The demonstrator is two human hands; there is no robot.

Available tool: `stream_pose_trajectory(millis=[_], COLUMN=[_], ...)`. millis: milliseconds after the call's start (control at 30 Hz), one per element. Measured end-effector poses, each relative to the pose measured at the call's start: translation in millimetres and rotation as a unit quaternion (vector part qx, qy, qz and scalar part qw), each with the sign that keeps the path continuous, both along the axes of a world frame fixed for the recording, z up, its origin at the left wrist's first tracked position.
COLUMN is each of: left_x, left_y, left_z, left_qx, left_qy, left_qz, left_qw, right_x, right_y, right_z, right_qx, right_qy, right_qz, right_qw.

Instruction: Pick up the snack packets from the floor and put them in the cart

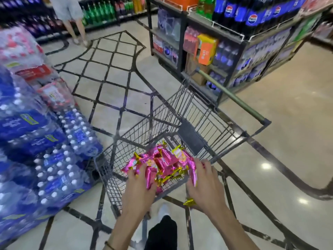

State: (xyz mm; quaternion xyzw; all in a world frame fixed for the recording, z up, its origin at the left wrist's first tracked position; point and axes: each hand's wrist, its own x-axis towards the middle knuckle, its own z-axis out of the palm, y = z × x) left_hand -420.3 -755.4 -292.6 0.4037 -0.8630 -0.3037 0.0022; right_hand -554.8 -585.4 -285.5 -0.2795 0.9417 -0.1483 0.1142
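Black trouser leg (162,231) and a pale shoe (163,210) sit lowest, with both forearms reaching forward over them to the cart (198,109). Between the hands is a heap of pink and gold snack packets (164,165), bunched at the near end of the wire basket, inside its rim. Whether the heap already rests on the basket bottom cannot be told. The left hand (139,184) clasps the heap's left side, fingers curled over a pink packet. The right hand (205,181) closes on the right side, fingers wrapped round another pink packet. The packets point every way, with no common long axis, and both hands are equally near. One gold packet end (189,202) pokes out under the right hand, seemingly outside the rim above the floor (288,132), so it may drop outside when the hands let go.
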Motion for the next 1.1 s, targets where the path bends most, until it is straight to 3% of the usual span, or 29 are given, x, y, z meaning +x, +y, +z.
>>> stream_pose_trajectory(millis=[233,433,633,800,933,1100], left_x=[-83.8,-123.1,-158.0,-196.5,-224.6,-235.1], left_y=[-58.9,-90.2,-89.7,-79.8,-74.7,-76.3], left_z=[-26.5,-70.8,-131.1,-198.9,-251.8,-305.9], left_qx=[0.028,0.049,0.071,0.141,0.134,0.107], left_qy=[-0.028,-0.056,-0.078,-0.081,-0.100,-0.183], left_qz=[-0.004,0.029,0.093,0.177,0.208,0.223], left_qw=[0.999,0.997,0.990,0.971,0.964,0.951], right_x=[-73.3,-132.0,-198.1,-230.8,-244.9,-252.1], right_y=[-56.3,-102.3,-137.3,-160.2,-174.9,-182.2], right_z=[-22.2,-59.4,-139.6,-218.1,-276.7,-318.5], right_qx=[0.061,0.133,0.222,0.243,0.263,0.274], right_qy=[-0.023,-0.020,-0.038,-0.069,-0.086,-0.077], right_qz=[0.027,0.117,0.209,0.243,0.264,0.278], right_qw=[0.997,0.984,0.952,0.937,0.924,0.918])
